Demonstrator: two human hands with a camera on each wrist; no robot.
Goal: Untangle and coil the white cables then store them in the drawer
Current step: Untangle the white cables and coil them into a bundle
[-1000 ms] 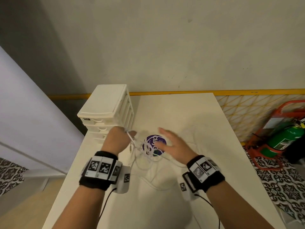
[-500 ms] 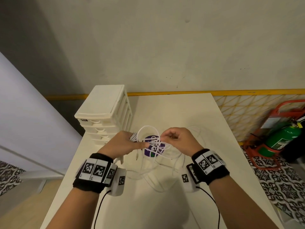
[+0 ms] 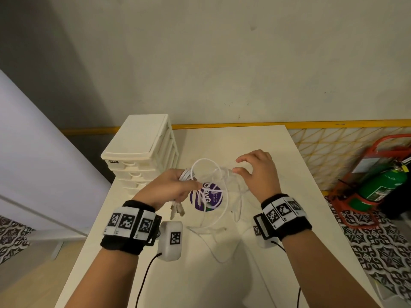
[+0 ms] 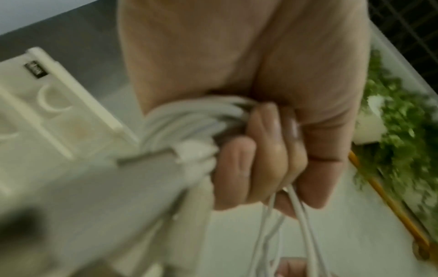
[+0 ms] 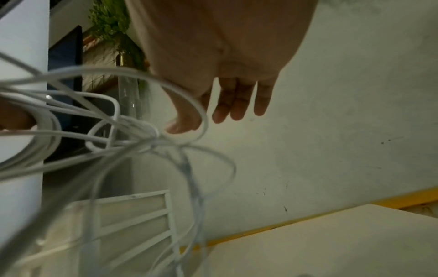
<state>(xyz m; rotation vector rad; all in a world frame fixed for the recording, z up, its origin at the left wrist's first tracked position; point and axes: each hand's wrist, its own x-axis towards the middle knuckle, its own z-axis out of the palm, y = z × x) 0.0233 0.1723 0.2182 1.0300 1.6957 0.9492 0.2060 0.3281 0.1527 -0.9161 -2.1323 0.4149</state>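
White cables gripped in left hand; right hand spread.

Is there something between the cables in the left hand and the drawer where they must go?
No object stands between. The left hand grips the white cables right beside the drawer unit. But its drawers appear closed, and the cables are tangled, with loops hanging to the table.

Drawer unit stands at worktop back-left corner, against wall. Cables lie mid-worktop, just right of unit, over a round sticker. Left hand between unit & cables; right hand to cables' right. Extinguisher on floor, right of worktop.
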